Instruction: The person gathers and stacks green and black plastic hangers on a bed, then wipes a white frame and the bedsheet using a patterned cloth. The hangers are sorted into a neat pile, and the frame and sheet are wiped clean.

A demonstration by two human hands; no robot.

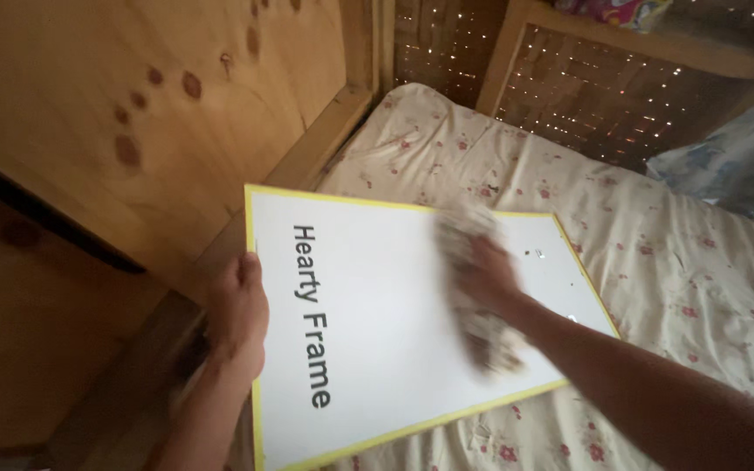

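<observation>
**White board held and rubbed with a cloth on the bed**

A wooden wall [133, 105] is seen at the left. The left hand [237, 314] is clenched on the left edge of a white board [377, 340] with a yellow border. The board is laid partly on a flowered bedsheet [700, 253]. A blurred cloth [473, 288] is grasped in the right hand [490, 275] and pressed against the board's face. A blue pillow [735, 166] is seen at the far right.
</observation>
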